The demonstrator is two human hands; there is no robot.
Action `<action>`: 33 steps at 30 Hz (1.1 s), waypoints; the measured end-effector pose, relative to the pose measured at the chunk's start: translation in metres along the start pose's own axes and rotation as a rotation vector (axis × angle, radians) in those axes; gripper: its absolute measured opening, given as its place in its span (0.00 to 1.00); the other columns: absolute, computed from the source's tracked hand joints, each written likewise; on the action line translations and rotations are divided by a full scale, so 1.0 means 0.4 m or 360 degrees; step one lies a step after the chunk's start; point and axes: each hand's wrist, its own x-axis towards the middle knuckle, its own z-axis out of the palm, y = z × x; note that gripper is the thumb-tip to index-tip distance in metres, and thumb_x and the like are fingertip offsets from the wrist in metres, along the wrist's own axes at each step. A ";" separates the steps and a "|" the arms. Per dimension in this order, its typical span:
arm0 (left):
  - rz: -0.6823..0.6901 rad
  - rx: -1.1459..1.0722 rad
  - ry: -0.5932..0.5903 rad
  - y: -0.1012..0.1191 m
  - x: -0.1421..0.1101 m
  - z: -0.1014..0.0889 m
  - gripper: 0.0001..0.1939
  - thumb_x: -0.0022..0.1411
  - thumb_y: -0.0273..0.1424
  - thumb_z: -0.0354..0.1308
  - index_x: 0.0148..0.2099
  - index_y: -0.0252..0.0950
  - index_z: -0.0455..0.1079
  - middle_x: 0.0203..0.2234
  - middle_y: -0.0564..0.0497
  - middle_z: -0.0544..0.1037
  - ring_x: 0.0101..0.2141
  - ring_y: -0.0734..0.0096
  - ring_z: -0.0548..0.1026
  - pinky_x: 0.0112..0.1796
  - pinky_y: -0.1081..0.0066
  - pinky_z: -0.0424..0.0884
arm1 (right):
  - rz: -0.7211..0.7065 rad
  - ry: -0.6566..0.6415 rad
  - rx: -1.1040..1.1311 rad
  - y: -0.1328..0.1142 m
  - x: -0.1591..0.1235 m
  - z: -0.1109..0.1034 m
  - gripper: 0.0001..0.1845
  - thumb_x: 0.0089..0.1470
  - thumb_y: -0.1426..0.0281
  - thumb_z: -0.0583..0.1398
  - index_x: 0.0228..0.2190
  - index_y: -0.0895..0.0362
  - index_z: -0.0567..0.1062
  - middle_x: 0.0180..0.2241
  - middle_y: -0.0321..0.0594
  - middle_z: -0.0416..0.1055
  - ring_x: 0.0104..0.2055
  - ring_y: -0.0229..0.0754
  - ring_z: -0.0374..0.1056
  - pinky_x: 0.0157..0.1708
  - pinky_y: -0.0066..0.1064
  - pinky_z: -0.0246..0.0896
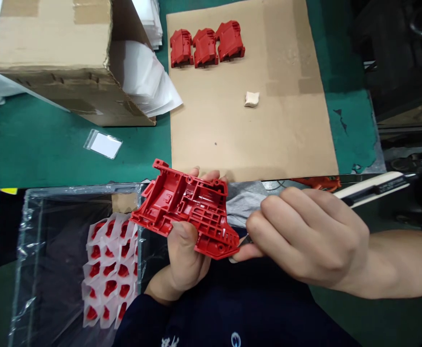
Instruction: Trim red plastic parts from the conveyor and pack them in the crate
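Note:
My left hand grips a red moulded plastic housing from below, thumb on its near face, fingertips showing over its far edge. My right hand is closed in a fist around a tool with a white and black handle that sticks out to the right. Its tip is hidden where the fist meets the housing's lower right corner. Three more red housings stand in a row at the back of a cardboard sheet.
A small beige lump lies on the cardboard sheet. A large cardboard box with white paper stands at the back left. A small clear bag lies on the green mat. A plastic-lined bin at lower left holds several wrapped red parts.

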 end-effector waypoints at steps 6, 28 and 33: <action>0.0010 0.0040 0.0060 0.002 -0.002 0.007 0.30 0.58 0.55 0.56 0.57 0.45 0.69 0.62 0.48 0.67 0.64 0.46 0.60 0.65 0.54 0.55 | -0.0005 -0.0003 -0.0062 -0.001 -0.004 -0.001 0.16 0.66 0.65 0.50 0.25 0.53 0.64 0.20 0.32 0.62 0.24 0.38 0.56 0.29 0.31 0.50; 0.0134 0.0094 0.0293 0.001 -0.016 0.042 0.29 0.59 0.56 0.53 0.56 0.46 0.70 0.64 0.51 0.64 0.66 0.49 0.57 0.64 0.56 0.58 | -0.0014 0.0044 -0.0169 -0.003 -0.013 0.002 0.17 0.64 0.68 0.52 0.22 0.54 0.64 0.18 0.31 0.60 0.23 0.36 0.55 0.27 0.30 0.49; 0.0039 0.0027 0.0282 0.003 -0.010 0.034 0.26 0.60 0.54 0.53 0.54 0.47 0.72 0.62 0.54 0.67 0.64 0.54 0.61 0.62 0.60 0.63 | 0.0050 0.0118 -0.0118 -0.002 -0.006 0.007 0.20 0.65 0.63 0.52 0.21 0.54 0.64 0.18 0.32 0.58 0.23 0.37 0.54 0.27 0.31 0.47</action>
